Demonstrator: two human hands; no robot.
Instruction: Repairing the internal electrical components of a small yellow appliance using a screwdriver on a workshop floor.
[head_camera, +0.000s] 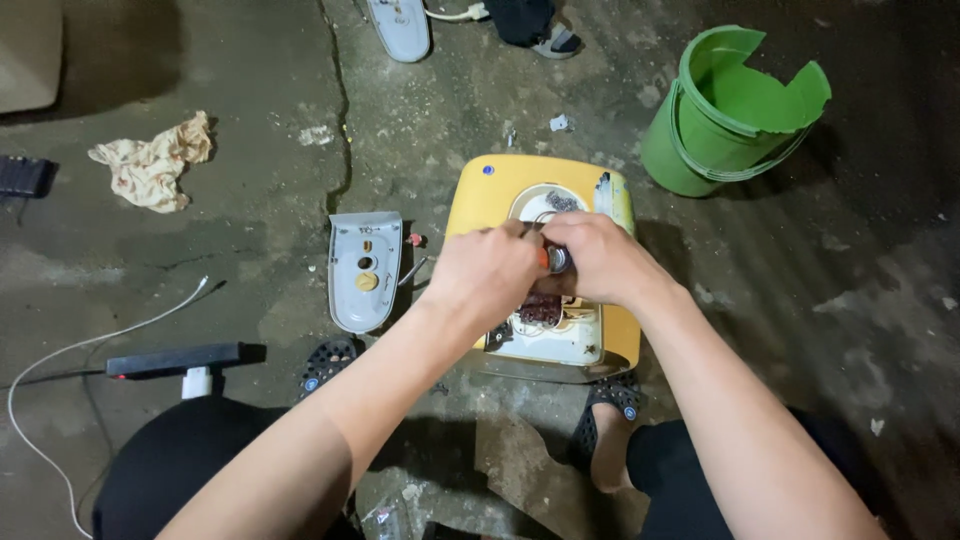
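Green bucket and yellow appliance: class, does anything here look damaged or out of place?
Yes. The green bucket has a jagged piece broken from its rim. The yellow appliance lies open, its insides exposed, and a grey cover panel lies detached on the cracked concrete floor beside it.

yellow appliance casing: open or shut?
Open. The yellow appliance lies on the floor with wiring and inner parts exposed; a grey cover panel lies apart beside it. Both hands work over the opening.

Broken green bucket (735, 115), crumpled rag (155, 165), grey cover (364, 270), black power strip (178, 360)
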